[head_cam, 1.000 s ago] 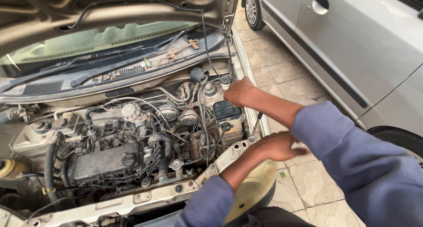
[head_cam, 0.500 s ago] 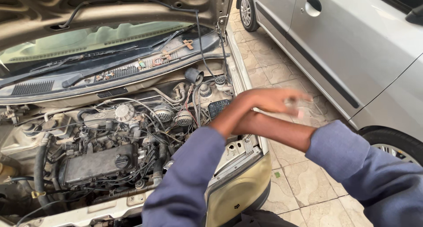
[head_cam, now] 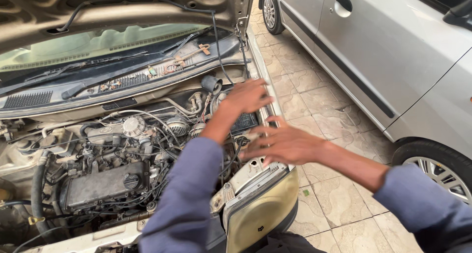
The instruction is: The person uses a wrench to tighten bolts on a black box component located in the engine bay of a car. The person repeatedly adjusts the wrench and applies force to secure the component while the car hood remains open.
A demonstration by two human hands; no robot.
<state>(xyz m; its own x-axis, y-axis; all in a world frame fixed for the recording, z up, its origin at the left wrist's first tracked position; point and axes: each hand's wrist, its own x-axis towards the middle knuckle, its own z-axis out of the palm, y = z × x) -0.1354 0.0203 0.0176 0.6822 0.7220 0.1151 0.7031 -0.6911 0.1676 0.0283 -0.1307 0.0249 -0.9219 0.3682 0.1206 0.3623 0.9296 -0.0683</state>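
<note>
Over engine bay's battery [head_cam: 244,121]: left hand [head_cam: 246,98], right hand [head_cam: 285,144] hovering, both spread, grasping nothing.

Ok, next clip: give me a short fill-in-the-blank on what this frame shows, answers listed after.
1. Both hands, the left hand and the right hand, hold ____.
2. The hood of the beige car is ____.
3. The silver car stands on the person's ____ side.
4. The headlight lens looks yellowed, and the ground is covered with ____.

Missing words: nothing; open; right; tiles
</note>
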